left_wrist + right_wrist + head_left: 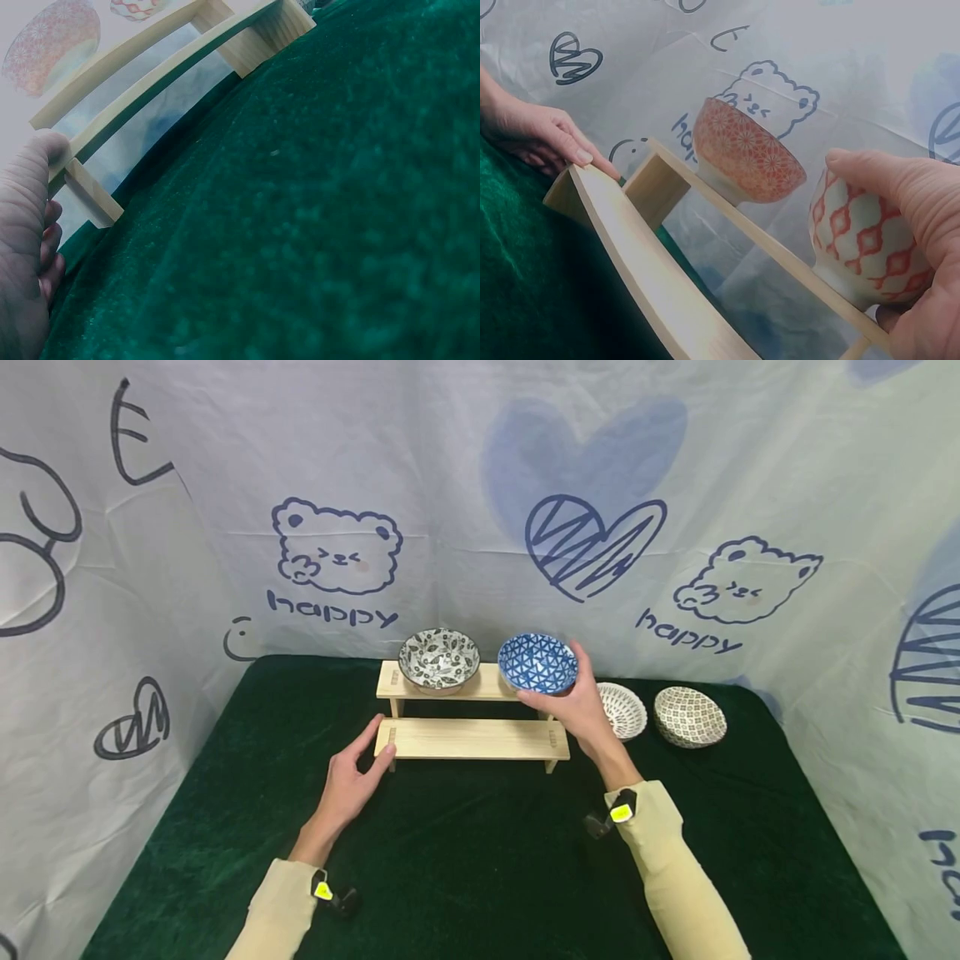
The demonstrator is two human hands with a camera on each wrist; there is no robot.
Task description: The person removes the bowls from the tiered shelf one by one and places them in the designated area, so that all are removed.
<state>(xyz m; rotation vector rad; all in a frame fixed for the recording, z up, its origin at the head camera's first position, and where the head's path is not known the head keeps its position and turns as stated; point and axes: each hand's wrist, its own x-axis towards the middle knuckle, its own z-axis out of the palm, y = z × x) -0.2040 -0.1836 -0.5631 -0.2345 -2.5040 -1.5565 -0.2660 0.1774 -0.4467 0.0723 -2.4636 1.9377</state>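
A two-tier wooden stand (472,740) rests on the green cloth. My left hand (356,781) grips the left end of its lower board, thumb on top and fingers at the side, as the left wrist view (26,225) also shows. On the upper board's right part is a bowl (537,663) with a blue triangle-patterned inside and a red-and-white outside (866,236). My right hand (577,702) holds this bowl by its right side, thumb and fingers around it; its foot seems to touch the board. Left of it stands a bowl with a black leaf pattern inside (438,658) and red flowers outside (746,154).
To the right of the stand, a white bowl with dark dashes (626,712) lies partly behind my right hand. Farther right is a tilted bowl with a brownish grid pattern (690,717). A white printed curtain (465,568) hangs behind the green-covered table (465,860).
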